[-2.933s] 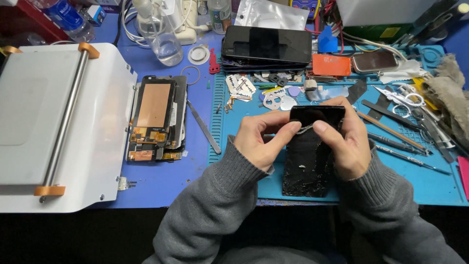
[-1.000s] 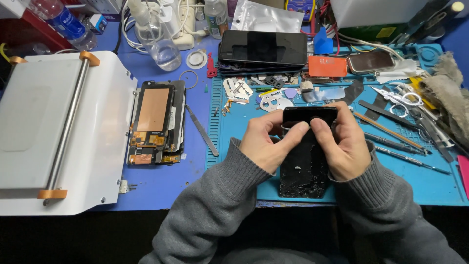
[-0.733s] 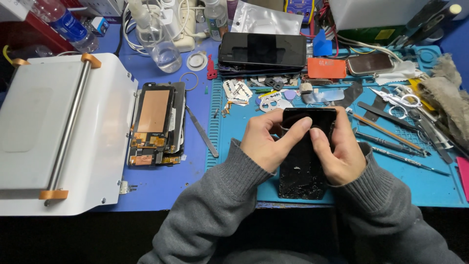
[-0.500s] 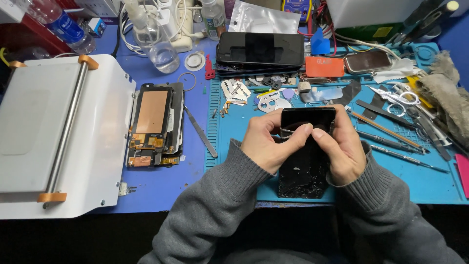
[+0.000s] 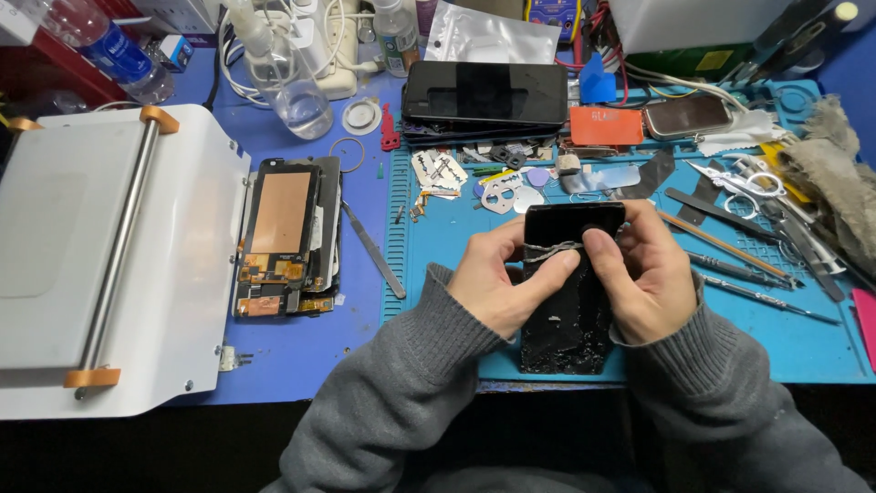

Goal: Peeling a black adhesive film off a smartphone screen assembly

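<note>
**Black phone panel pinched in both my hands**

My left hand (image 5: pixel 497 278) and right hand (image 5: pixel 643 274) clamp the black phone panel (image 5: pixel 568 301) over the blue mat (image 5: pixel 776 329); its face is crumbed with residue. At twelve o'clock: silver foil pouch (image 5: pixel 493 32), orange card (image 5: pixel 606 126). My fingers hide its edges.

Single head-worn view looking steeply down from the counter's (image 5: pixel 301 365) near edge, close above, facing its far edge.
</note>
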